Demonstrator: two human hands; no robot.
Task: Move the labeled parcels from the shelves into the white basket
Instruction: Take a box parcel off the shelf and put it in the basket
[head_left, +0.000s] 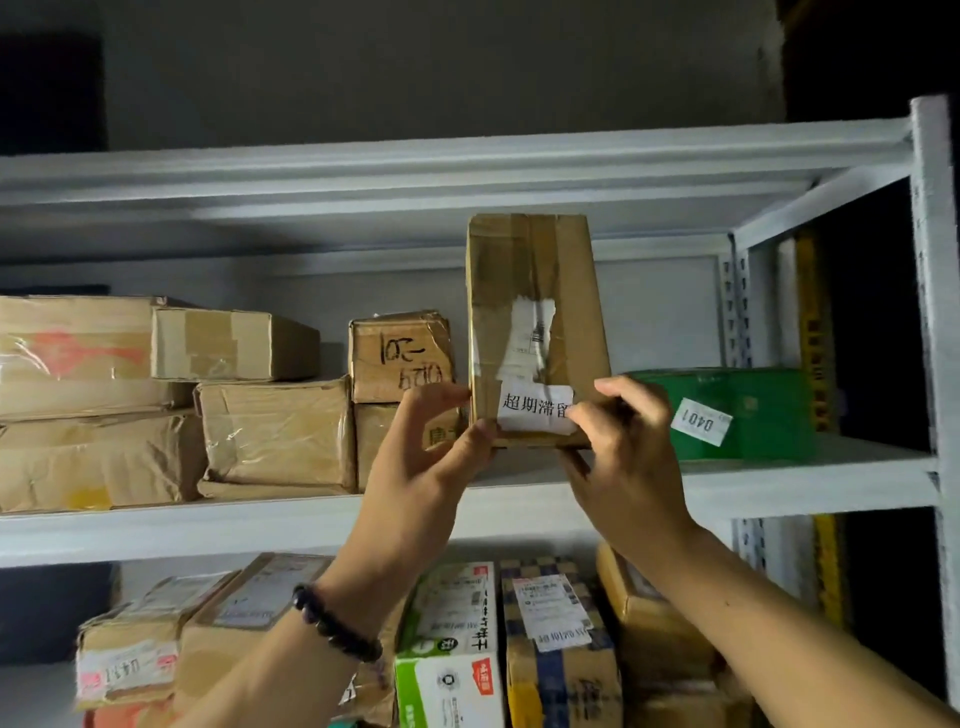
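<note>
The shelf (779, 483) is carrying stacked boxes (275, 431) left of the tall parcel (535, 312) and a green packet (753, 410) on its right. Both hands are gripping that parcel's lower end, left hand (431, 447) clamping its side, right hand (623, 441) pinching by the white label (535, 410). Pickup step, I'd say; next it needs lowering to the basket, which isn't showing.

Both arms reach up, left hand (434, 441) and right hand (626, 447) each in a closed grip.
</note>
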